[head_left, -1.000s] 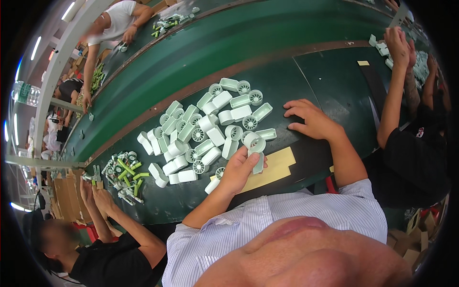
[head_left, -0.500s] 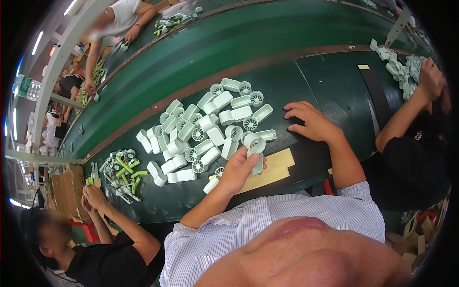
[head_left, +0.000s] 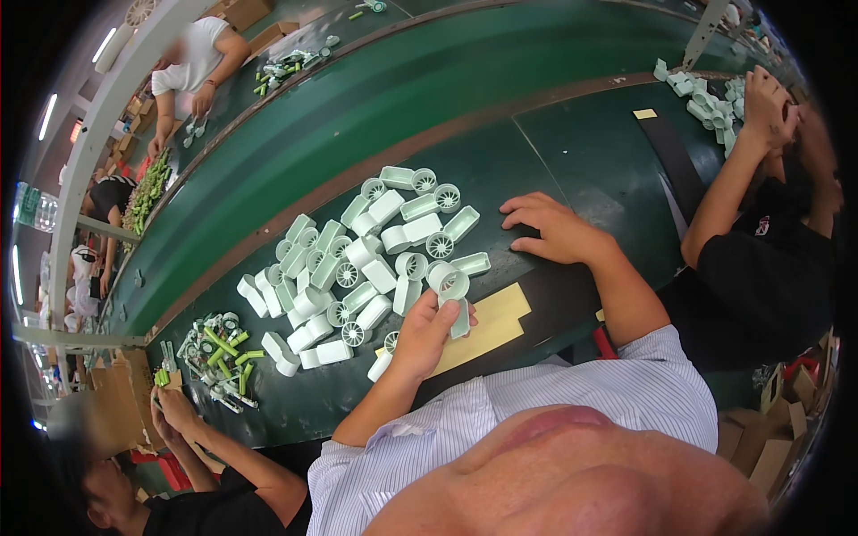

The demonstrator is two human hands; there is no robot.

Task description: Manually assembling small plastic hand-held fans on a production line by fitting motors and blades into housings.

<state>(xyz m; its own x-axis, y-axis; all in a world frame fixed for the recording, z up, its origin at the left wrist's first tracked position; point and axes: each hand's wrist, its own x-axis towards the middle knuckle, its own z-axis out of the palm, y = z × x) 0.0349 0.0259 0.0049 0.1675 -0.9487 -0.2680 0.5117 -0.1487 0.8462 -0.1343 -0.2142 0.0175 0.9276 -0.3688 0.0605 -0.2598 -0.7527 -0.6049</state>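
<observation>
My left hand [head_left: 418,341] is closed around a pale green plastic housing [head_left: 452,286], with a round cup-like end on top and a boxy handle part below. It is held just above the near edge of a pile of similar housings [head_left: 386,207], some showing spoked round ends and some open trays. To the right of the pile, my right hand [head_left: 559,232] rests on the green table [head_left: 487,170], its fingers spread and nothing in them. Under and beside the left hand lies a yellow paper strip [head_left: 494,323] on a black mat [head_left: 565,299].
Small green and white parts [head_left: 219,353] lie heaped at the left, near a co-worker's hands [head_left: 174,413]. Another person's hands [head_left: 770,107] work over pale green pieces [head_left: 710,107] at the far right. A green conveyor belt [head_left: 357,121] with a raised edge runs behind the table.
The whole view has shifted, so the table and pile appear further left. My left hand keeps its hold on the housing, and my right hand stays spread on the table.
</observation>
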